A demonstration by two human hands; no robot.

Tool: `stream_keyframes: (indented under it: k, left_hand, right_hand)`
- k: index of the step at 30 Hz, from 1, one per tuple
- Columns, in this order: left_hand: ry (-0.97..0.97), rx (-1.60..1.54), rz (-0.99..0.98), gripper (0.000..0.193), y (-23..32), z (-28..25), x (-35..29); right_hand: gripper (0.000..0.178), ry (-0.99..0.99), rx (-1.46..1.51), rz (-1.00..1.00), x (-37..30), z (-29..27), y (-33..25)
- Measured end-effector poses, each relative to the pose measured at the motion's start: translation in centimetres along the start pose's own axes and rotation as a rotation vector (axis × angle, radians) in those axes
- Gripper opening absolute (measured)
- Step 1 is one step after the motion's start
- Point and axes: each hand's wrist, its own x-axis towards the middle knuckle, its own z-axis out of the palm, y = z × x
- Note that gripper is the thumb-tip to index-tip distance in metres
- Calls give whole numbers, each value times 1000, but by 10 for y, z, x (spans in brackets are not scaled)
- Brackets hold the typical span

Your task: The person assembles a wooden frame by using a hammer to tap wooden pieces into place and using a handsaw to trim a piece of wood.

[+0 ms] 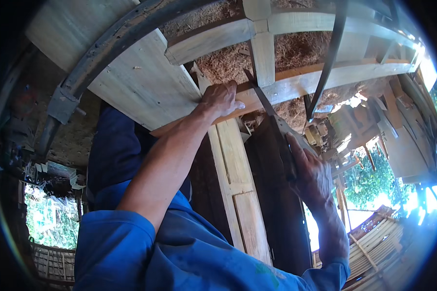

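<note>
My right hand [310,169] is closed around the handle end of a handsaw [272,116]. The dark blade of the saw slants up and left, crossing a long pale wooden beam [301,87]. Just left of the blade, my left hand [222,100] grips that same beam, its fingers curled over the far edge and the thumb pointing toward the saw. Where the beam meets a short crosspiece [263,60], the blade tip lies close to the joint. How deep the teeth sit in the wood, I cannot tell.
A wide pale board [145,77] lies at the left beneath a curved dark bar [111,46]. Wood shavings [223,63] cover the ground beyond the beam. Another pale timber [235,169] runs toward me below. Wood pieces and boards [403,126] stand at the right.
</note>
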Motion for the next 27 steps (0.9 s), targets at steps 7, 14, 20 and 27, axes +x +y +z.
stream_keyframes:
  k: [7, 14, 20, 27]
  left_hand:
    - [92, 39, 49, 63, -4, 8, 13]
    - [152, 81, 58, 61, -3, 9, 11]
    - [132, 51, 93, 64, -8, 15, 13]
    - [132, 57, 69, 63, 1, 1, 16]
  right_hand:
    - [45, 85, 27, 13, 62, 39, 10]
    - [46, 10, -16, 51, 32, 16, -6]
    - [45, 1, 68, 110, 64, 21, -3]
    - [46, -54, 54, 134, 67, 15, 1]
